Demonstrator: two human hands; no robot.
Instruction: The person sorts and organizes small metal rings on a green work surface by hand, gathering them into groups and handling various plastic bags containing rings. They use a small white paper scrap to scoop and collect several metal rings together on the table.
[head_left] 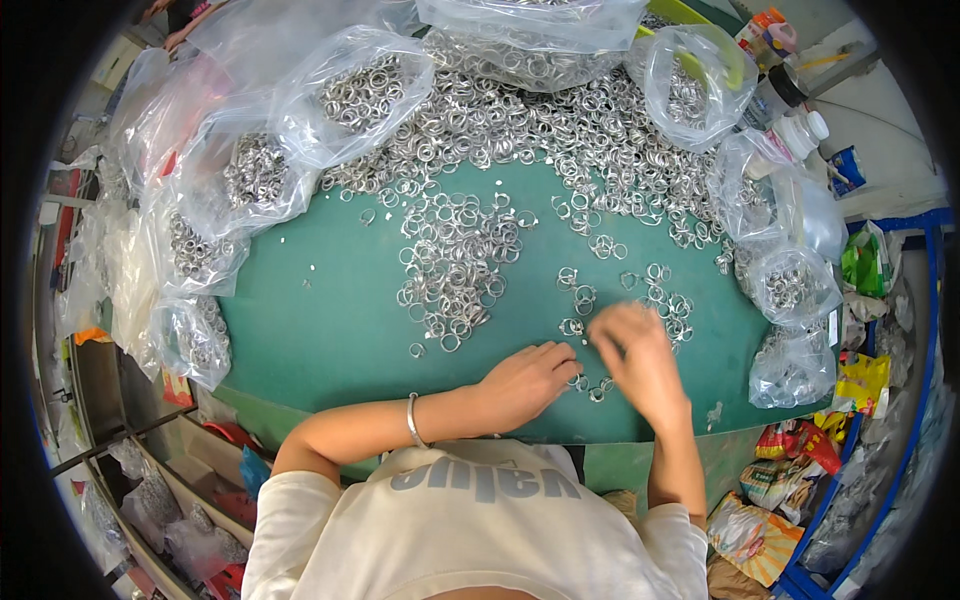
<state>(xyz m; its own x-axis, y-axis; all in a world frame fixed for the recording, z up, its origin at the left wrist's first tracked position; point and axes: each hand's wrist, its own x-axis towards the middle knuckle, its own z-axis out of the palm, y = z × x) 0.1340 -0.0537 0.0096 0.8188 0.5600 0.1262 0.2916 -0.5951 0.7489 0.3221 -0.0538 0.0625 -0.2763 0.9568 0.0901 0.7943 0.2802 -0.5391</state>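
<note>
Many silver metal rings lie on a green table [330, 330]. My left hand [530, 385], with a bangle [412, 420] at its wrist, rests near the table's front edge. Its fingers are curled together, and whatever they may hold is hidden. Right at its fingertips lie a few loose rings [597, 392]. My right hand [640, 360] hovers just to the right, its fingers bent and smeared by motion. Beside and beyond it is a loose scatter of rings [678, 318]. Left of centre sits a denser pile of rings [455, 265].
A large heap of rings [600, 135] spans the table's far side. Clear plastic bags of rings [350, 95] line the left, back and right [790, 285]. White bottles [800, 135] stand at the far right. A blue rack [900, 440] with colourful packets is beyond the right edge; drawers [190, 450] stand left.
</note>
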